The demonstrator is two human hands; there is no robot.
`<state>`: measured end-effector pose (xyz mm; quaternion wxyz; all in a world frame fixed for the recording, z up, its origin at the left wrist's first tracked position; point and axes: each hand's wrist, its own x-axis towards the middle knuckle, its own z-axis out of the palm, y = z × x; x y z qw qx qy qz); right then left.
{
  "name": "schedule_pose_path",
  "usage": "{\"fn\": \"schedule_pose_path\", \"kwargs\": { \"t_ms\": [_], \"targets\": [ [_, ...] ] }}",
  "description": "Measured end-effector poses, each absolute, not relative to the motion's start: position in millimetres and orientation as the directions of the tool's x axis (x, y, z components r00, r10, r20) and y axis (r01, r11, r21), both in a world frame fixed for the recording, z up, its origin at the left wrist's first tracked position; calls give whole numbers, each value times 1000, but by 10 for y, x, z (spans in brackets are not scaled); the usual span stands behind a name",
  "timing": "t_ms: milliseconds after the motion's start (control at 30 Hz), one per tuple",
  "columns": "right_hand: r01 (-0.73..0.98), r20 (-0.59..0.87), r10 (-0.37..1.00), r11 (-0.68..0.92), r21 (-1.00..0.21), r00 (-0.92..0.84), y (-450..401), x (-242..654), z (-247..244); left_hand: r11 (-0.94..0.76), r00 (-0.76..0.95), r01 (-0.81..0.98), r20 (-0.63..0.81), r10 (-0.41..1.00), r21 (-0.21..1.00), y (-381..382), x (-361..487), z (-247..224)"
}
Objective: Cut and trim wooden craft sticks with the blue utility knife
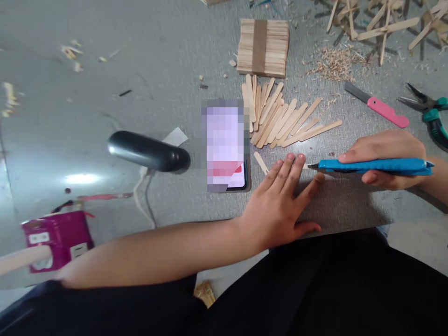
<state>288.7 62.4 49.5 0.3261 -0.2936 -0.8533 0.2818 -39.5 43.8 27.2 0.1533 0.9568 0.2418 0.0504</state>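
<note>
My left hand (pixel 280 200) lies palm down on the grey table (pixel 175 56), its fingers spread over a wooden stick (pixel 261 163). A short pale piece of wood (pixel 305 166) shows beyond its fingertips. My right hand (pixel 388 154) is closed around a blue utility knife (pixel 371 165), held level with its tip at that piece. Just above my left hand, loose wooden sticks (pixel 287 123) lie fanned out. A banded bundle of sticks (pixel 276 46) sits behind them. The phone (pixel 240 179), partly blurred out, is left of the sticks.
A pink folding knife (pixel 387 111) and teal-handled pliers (pixel 434 119) lie at the right. Wood shavings (pixel 336 64) and joined stick pieces (pixel 387 30) are at the back right. A black rounded device (pixel 149 151) with a cable and a purple box (pixel 65 238) are left.
</note>
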Motion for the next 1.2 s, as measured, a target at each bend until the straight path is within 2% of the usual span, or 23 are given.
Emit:
{"fn": "schedule_pose_path", "kwargs": {
  "t_ms": [267, 433, 633, 900, 1067, 1200],
  "targets": [
    [346, 413, 730, 644, -682, -544, 608, 2891, 518, -826, 875, 447, 23, 484, 344, 453, -402, 282],
    [341, 382, 712, 648, -682, -589, 610, 2895, 532, -816, 872, 459, -1, 490, 351, 457, -409, 273],
    [347, 412, 678, 695, -630, -609, 595, 2895, 519, -814, 876, 451, -4, 483, 367, 482, -396, 284],
    [383, 426, 670, 717, -582, -608, 566, 2859, 533, -837, 879, 439, 39, 476, 327, 476, -380, 245],
    [350, 460, 631, 753, -557, -625, 607, 2855, 523, -850, 883, 448, 15, 470, 276, 476, -384, 250],
    [339, 471, 634, 750, -569, -613, 610, 2858, 492, -849, 883, 448, 8, 469, 281, 475, -389, 259]
  ]
}}
